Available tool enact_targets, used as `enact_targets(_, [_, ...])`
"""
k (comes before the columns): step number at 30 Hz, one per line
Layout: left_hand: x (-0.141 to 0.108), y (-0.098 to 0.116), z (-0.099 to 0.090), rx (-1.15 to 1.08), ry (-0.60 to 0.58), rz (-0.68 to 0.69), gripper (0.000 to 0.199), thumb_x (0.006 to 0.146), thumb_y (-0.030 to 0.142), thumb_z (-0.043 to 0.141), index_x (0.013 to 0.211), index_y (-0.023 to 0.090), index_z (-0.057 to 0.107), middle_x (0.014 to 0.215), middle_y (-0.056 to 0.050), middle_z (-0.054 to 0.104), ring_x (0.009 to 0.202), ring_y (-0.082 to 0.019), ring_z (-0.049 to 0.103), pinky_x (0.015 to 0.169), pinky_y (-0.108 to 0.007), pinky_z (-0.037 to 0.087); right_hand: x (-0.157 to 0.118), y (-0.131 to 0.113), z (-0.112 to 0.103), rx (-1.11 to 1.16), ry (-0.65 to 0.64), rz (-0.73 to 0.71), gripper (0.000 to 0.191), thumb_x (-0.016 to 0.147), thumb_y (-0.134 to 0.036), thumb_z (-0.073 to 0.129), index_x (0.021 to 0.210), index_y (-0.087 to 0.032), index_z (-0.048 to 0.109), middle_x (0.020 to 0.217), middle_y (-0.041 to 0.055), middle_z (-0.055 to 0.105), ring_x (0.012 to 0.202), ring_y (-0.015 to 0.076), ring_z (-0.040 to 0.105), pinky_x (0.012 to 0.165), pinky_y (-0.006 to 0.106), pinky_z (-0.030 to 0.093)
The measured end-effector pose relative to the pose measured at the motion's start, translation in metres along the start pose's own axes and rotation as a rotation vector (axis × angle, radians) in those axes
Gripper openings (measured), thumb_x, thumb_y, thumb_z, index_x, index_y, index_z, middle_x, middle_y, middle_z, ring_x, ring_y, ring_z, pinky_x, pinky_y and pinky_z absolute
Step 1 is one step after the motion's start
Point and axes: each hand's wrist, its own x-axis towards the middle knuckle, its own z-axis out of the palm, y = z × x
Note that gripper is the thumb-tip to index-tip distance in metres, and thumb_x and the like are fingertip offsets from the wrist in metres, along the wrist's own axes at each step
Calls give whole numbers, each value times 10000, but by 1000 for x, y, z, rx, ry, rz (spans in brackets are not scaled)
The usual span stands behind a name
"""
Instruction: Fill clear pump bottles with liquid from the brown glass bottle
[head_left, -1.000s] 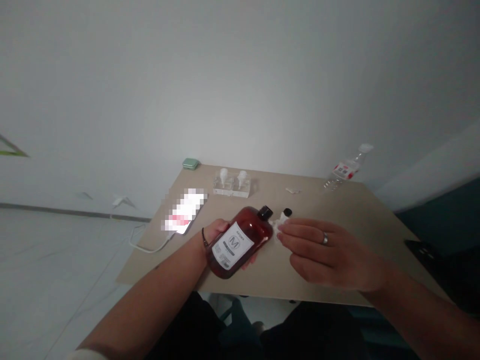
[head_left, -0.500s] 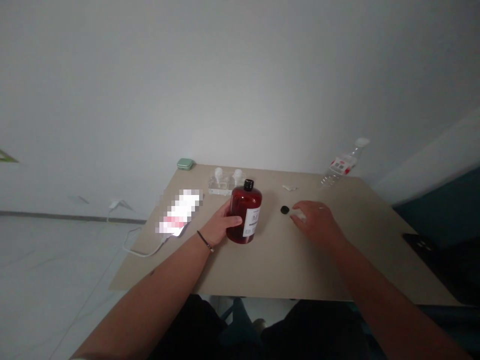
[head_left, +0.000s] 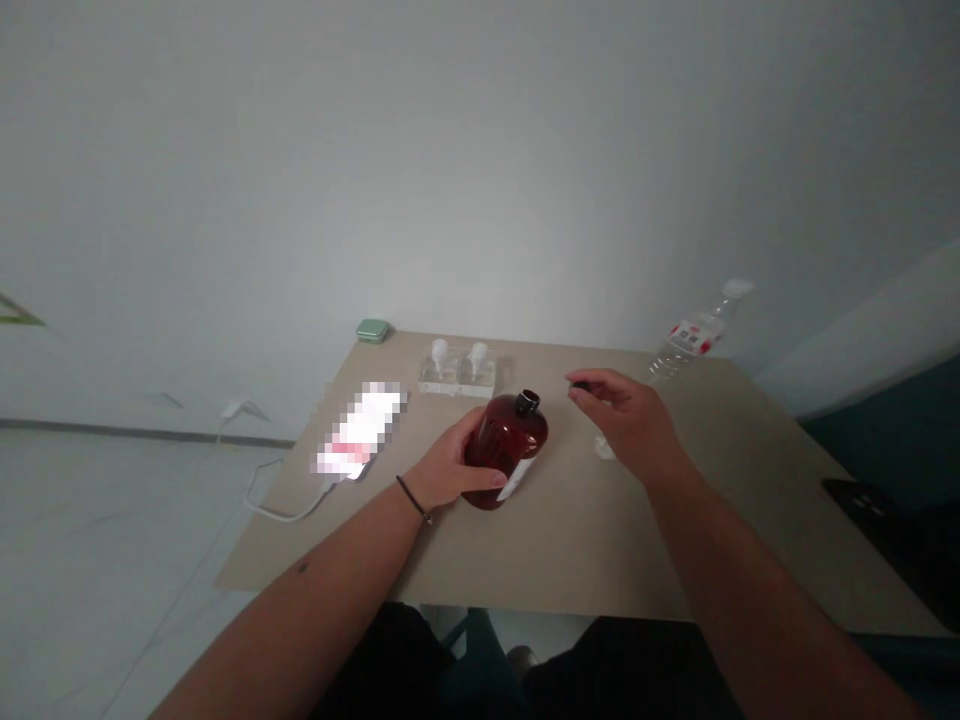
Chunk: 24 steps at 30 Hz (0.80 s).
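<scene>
A dark red bottle (head_left: 504,440) with an open black neck and a white label leans to the right above the table. My left hand (head_left: 456,462) is wrapped round its left side, thumb across the front. To the right of the bottle, my right hand (head_left: 619,405) pinches a small black cap (head_left: 580,386) between thumb and fingertips, apart from the bottle's neck. A small clear whitish piece (head_left: 602,446) lies on the table beneath my right hand, partly covered by it.
On the table (head_left: 525,560) are a lit phone (head_left: 364,425) with a white cable, a green case (head_left: 372,330), and a clear holder (head_left: 457,378) with two white-topped items. A clear plastic bottle (head_left: 694,335) stands back right; a dark object (head_left: 862,505) is at the right edge.
My right hand has picked the black cap up off the table and raised it. The red bottle, in my left hand, has tipped to the right and moved slightly right.
</scene>
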Motion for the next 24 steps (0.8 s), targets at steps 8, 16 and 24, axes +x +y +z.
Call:
enact_targets(8, [-3,2,2,34,-95,-3,877,591,283,916,1379,219,536,1269,-127,678,1164,-330,643,1042,-501,459,-18,-47,8,462,-96,-87,205,787,-336,760,884,-227,616,1001,62,757,964,206,718,891,395,560])
enact_targets(16, [-6,4,2,155,-149,29,828,601,276,907,1346,200,555,1257,-105,674,1165,-337,640,1036,-499,469,-8,-65,-21,-303,-524,-243,284,933,-360,566,1133,-247,734,1074,62,784,974,221,721,817,326,517])
enact_targets(24, [-7,4,5,208,-192,27,868,607,273,907,1380,217,517,1308,-134,656,1205,-333,622,1071,-539,448,3,-71,-40,-347,-500,-87,549,984,-559,343,870,-187,730,699,55,691,621,181,612,584,301,412])
